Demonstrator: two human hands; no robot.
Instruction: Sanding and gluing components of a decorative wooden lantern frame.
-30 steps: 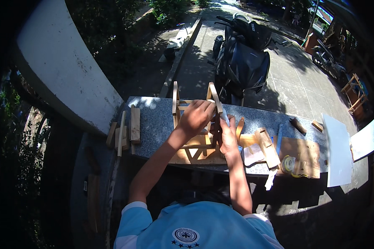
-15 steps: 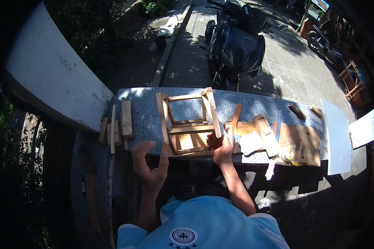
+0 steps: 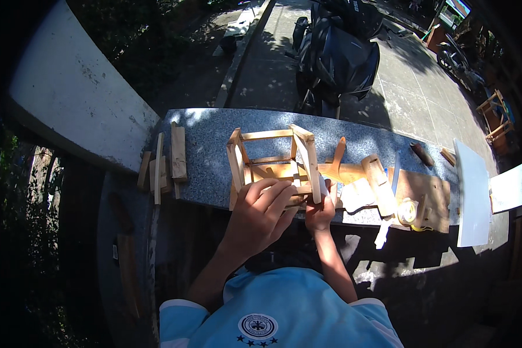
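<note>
A small open wooden frame stands on the speckled stone slab, over a wooden board. My left hand is at the frame's lower front, its fingers curled against the front rail; the fingertips are partly hidden. My right hand is closed at the frame's front right leg, holding a small white piece, perhaps paper or cloth, against it. Right of the frame lie an orange flat tool, a hollowed light wooden block, pale paper and a yellow tape roll.
Wood offcuts lie at the slab's left, beside a white concrete wall. Pale panels stand at the right end. A dark scooter is parked beyond the slab on paving; a wooden rack stands far right.
My left hand was atop the frame, then came down away at lower left; now it is back against the frame's front. The frame has tipped and turned slightly. The camera view has shifted.
</note>
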